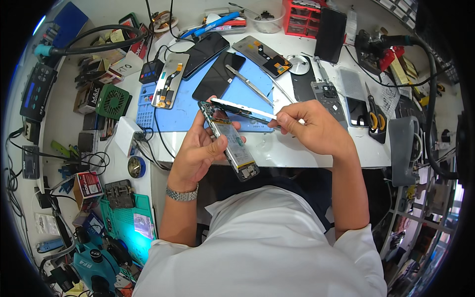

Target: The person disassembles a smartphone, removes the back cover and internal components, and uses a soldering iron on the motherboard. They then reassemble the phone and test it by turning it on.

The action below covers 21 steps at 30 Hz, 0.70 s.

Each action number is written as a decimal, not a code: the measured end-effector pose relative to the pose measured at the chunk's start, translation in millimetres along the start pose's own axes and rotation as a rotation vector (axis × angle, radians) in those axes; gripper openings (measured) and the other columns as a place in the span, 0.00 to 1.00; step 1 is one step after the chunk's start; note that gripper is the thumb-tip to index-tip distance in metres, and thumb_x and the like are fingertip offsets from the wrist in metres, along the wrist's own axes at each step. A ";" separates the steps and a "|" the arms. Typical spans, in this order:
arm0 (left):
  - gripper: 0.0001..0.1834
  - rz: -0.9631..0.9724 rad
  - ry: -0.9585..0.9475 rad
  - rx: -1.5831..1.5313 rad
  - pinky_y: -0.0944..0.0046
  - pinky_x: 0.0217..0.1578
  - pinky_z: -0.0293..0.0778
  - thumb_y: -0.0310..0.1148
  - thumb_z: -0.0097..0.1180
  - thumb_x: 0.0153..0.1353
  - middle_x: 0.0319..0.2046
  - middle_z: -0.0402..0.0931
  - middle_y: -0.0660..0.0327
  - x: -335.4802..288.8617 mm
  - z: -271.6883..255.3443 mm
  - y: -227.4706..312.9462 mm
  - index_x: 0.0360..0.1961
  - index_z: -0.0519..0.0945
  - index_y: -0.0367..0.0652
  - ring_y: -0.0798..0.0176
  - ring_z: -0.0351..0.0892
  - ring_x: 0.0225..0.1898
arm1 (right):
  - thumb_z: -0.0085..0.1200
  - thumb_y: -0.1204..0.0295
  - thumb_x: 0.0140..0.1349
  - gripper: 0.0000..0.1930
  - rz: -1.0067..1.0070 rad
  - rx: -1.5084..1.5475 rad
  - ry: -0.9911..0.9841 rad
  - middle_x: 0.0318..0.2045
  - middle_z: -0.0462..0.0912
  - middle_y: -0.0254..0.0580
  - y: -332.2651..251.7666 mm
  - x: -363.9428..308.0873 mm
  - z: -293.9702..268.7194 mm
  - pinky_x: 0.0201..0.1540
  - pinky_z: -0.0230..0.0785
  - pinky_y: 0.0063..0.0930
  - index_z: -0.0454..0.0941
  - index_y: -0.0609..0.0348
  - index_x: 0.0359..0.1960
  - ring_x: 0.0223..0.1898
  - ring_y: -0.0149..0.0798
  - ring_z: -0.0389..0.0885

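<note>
My left hand, with a metal watch on its wrist, grips an opened phone tilted over the table's front edge. The phone's inner side faces up, showing its battery and a bare board at the top end. Between the thumb and fingers of my right hand is a thin phone panel with a bright white edge, seen almost edge-on. Its far end meets or overlaps the phone's top end; whether they are joined I cannot tell. Beyond them, tweezers lie across a dark phone screen on the blue mat.
Further phone parts lie about the mat. Scissors and a grey holder stand at the right. A teal microscope, a green mat and a green fan are on the left. Loose cables run near my left hand.
</note>
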<state>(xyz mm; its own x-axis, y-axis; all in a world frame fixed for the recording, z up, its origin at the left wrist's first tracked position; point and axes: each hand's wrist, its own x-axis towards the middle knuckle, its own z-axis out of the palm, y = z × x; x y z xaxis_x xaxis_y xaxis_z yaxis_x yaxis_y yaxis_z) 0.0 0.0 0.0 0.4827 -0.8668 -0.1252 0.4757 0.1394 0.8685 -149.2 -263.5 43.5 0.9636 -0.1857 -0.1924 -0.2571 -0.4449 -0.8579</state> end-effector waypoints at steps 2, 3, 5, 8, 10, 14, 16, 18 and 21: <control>0.52 0.013 0.027 -0.004 0.39 0.60 0.84 0.37 0.71 0.70 0.65 0.77 0.41 2.1 2.9 -0.2 0.85 0.51 0.47 0.36 0.84 0.62 | 0.63 0.61 0.76 0.17 0.006 0.029 0.036 0.34 0.92 0.49 6.8 2.2 1.4 0.45 0.79 0.36 0.92 0.64 0.46 0.35 0.39 0.87; 0.51 0.001 0.042 -0.009 0.39 0.60 0.85 0.38 0.71 0.70 0.64 0.77 0.41 2.2 4.3 -0.2 0.85 0.51 0.47 0.36 0.85 0.62 | 0.63 0.61 0.76 0.16 -0.020 0.057 0.086 0.33 0.91 0.48 7.6 1.4 3.3 0.46 0.79 0.35 0.91 0.65 0.47 0.35 0.39 0.87; 0.50 -0.024 0.071 -0.018 0.40 0.59 0.86 0.38 0.71 0.70 0.63 0.78 0.42 3.4 6.8 0.4 0.84 0.52 0.46 0.37 0.85 0.61 | 0.62 0.62 0.77 0.16 -0.070 0.114 0.190 0.32 0.90 0.46 8.0 -1.4 8.5 0.49 0.78 0.34 0.91 0.65 0.48 0.37 0.38 0.87; 0.49 0.010 0.052 -0.016 0.42 0.56 0.89 0.38 0.69 0.72 0.64 0.78 0.41 9.9 6.4 -0.9 0.84 0.51 0.44 0.36 0.85 0.62 | 0.62 0.63 0.77 0.15 -0.211 0.052 0.420 0.36 0.89 0.45 18.1 -6.6 7.8 0.54 0.77 0.34 0.90 0.64 0.49 0.43 0.39 0.87; 0.49 0.027 0.085 -0.055 0.45 0.54 0.91 0.35 0.70 0.72 0.60 0.80 0.44 10.8 12.3 1.6 0.84 0.51 0.43 0.42 0.87 0.59 | 0.63 0.64 0.76 0.14 -0.248 0.040 0.565 0.40 0.89 0.45 22.5 -16.2 2.8 0.56 0.76 0.35 0.90 0.63 0.49 0.48 0.40 0.87; 0.50 0.063 0.134 -0.056 0.47 0.51 0.92 0.33 0.70 0.71 0.58 0.81 0.43 14.4 18.3 1.5 0.84 0.49 0.40 0.46 0.89 0.57 | 0.66 0.72 0.68 0.08 -0.286 -0.132 0.608 0.46 0.87 0.46 34.8 -44.0 -5.9 0.54 0.75 0.39 0.89 0.63 0.45 0.49 0.46 0.85; 0.50 0.053 0.150 -0.028 0.46 0.51 0.92 0.31 0.69 0.71 0.58 0.81 0.43 15.1 18.9 4.3 0.84 0.48 0.39 0.46 0.90 0.56 | 0.65 0.78 0.62 0.06 -0.215 -0.227 0.511 0.44 0.84 0.44 27.8 -56.3 -4.5 0.53 0.69 0.42 0.88 0.61 0.41 0.47 0.48 0.82; 0.51 0.051 0.161 -0.037 0.46 0.52 0.92 0.30 0.70 0.70 0.57 0.81 0.44 16.0 23.5 5.0 0.84 0.49 0.39 0.47 0.90 0.55 | 0.65 0.79 0.61 0.06 -0.222 -0.342 0.479 0.41 0.83 0.42 33.5 -61.0 5.6 0.55 0.66 0.42 0.87 0.59 0.39 0.47 0.47 0.80; 0.52 0.033 0.161 0.004 0.46 0.52 0.91 0.28 0.72 0.67 0.55 0.82 0.44 16.3 25.4 7.4 0.84 0.50 0.40 0.48 0.90 0.55 | 0.65 0.79 0.60 0.05 -0.224 -0.396 0.449 0.37 0.80 0.41 46.4 -57.4 23.5 0.58 0.62 0.43 0.87 0.56 0.37 0.47 0.47 0.78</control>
<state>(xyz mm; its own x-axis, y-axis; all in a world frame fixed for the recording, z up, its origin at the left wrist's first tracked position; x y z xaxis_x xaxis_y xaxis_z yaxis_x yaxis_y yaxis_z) -7.3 -25.3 16.5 0.6098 -0.7738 -0.1712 0.4550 0.1649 0.8751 -214.7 -252.9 3.5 0.8943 -0.3616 0.2635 -0.1433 -0.7894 -0.5969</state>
